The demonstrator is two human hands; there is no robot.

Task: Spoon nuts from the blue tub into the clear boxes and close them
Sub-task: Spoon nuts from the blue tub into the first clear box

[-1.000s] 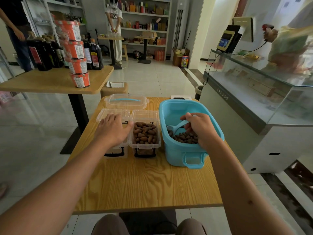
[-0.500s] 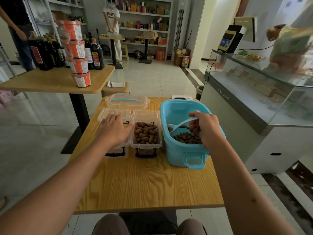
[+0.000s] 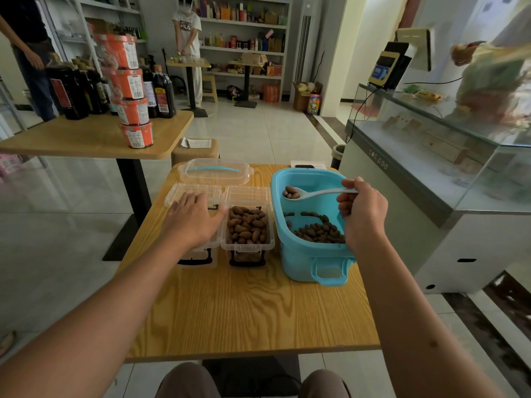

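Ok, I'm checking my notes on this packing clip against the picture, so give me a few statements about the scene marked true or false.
1. The right hand holds a white plastic spoon with nuts in its bowl. True.
2. The spoon is over the clear plastic box full of nuts. False: it is above the blue plastic tub.
3. The left hand rests flat on the left clear plastic box. True.
4. The blue tub is empty. False: brown nuts lie in its bottom.
5. The clear lid with a blue handle covers the tub. False: it lies on the wooden table behind the boxes.
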